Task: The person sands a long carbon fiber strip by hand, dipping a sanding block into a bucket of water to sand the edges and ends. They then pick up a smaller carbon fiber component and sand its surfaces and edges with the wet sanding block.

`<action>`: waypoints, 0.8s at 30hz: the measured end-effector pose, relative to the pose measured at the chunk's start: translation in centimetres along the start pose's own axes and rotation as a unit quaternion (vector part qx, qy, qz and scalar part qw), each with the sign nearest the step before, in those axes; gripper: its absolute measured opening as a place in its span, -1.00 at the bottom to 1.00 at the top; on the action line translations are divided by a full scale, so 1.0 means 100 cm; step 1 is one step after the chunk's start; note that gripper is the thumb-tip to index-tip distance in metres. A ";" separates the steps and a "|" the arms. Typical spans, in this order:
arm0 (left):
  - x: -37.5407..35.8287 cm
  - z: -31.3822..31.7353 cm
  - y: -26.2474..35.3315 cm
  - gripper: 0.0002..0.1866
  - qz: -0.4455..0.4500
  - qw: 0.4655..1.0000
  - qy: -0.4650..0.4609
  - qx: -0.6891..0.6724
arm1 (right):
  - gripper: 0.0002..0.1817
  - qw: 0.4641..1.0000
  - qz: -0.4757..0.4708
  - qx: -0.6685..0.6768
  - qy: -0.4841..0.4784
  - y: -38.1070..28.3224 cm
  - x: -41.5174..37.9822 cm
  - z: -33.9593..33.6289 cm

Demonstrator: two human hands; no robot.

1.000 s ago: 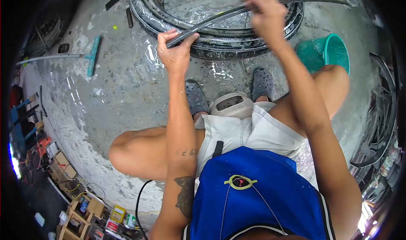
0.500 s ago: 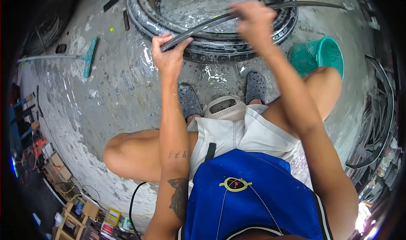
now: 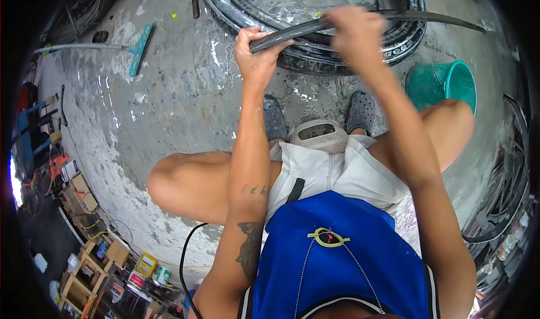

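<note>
A shiny black strip (image 3: 301, 30) is crossing above a tyre (image 3: 306, 55)

On the left, a blue-green brush (image 3: 140, 50) is lying on the wet floor (image 3: 169, 94), well apart from the hands; next along, the left hand (image 3: 254, 57) is pinching the near end of the strip between its thumb and fingers, and that end is sitting right in the palm; from there the strip is running to the right, over the near side of the tyre, and is gently curving; it is looking like rubber, so it is probably being light for its length, bendy but springy, and hard to break; it is shining, so it may be feeling slippery, and a firm squeeze with dry fingers is seeming best; farther right, the right hand (image 3: 359, 35) is curling round the strip's middle, but blur is hiding how tightly; two holds set well apart, like these, are likely helping against twisting; past that hand, the thin far end is sticking out beyond the tyre, and I am not able to tell if it is touching the floor; below it, a green bucket (image 3: 430, 85) is resting beside the right knee.
</note>
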State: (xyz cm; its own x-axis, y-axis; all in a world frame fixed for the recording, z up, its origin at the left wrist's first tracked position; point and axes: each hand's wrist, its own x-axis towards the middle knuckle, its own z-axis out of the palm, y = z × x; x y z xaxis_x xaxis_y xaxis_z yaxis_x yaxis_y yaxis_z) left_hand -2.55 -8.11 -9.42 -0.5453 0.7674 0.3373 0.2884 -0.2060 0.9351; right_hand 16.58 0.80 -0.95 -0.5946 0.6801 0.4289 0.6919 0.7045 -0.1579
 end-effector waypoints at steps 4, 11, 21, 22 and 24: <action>-0.002 0.001 0.000 -0.51 0.012 0.999 0.013 0.029 | -0.65 0.994 0.073 -0.078 0.024 0.044 -0.002 -0.009; -0.004 -0.008 -0.006 -0.55 -0.033 0.999 -0.011 -0.022 | -0.61 0.990 -0.029 0.137 -0.015 -0.084 -0.004 0.017; 0.009 0.005 0.006 -0.44 -0.110 0.993 0.048 -0.010 | -0.60 0.983 0.138 0.053 0.111 0.010 0.005 0.018; 0.009 0.006 0.004 -0.44 -0.116 0.991 0.059 -0.039 | -0.59 0.985 0.098 0.049 0.133 -0.031 0.005 0.032; 0.005 -0.003 -0.008 -0.44 -0.082 0.995 0.040 -0.044 | -0.55 0.987 0.034 0.140 0.064 -0.091 0.004 0.032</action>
State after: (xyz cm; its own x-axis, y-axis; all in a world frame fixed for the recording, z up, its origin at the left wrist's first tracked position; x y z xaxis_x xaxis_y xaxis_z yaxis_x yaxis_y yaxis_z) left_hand -3.25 -7.74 -9.96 -0.6410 0.7451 0.1843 0.1225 -0.1377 0.9829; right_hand 8.72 -4.72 -2.14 -0.4812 0.7089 0.5157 0.5772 0.6989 -0.4223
